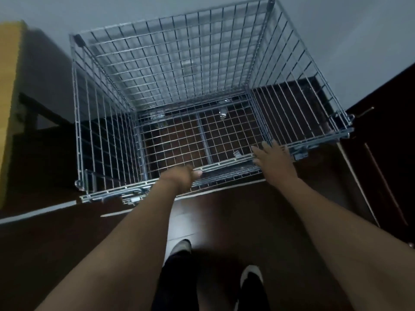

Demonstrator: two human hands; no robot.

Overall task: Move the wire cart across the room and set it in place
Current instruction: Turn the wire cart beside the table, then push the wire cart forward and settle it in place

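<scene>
Your shoes [251, 281] stand on the dark wood floor [224, 218] just behind the wire cart [202, 90]. Your left hand [179, 178] is closed around the cart's near top rail [224, 164]. Your right hand [271, 158] lies open, fingers spread, on that rail. The cart stands against the pale wall [134, 12], a yellow cabinet [11, 86] to its left.

A plain indoor room, likely a home: dark wooden floor [224, 221], bare pale wall [134, 12], dark wooden door [386, 131].
</scene>
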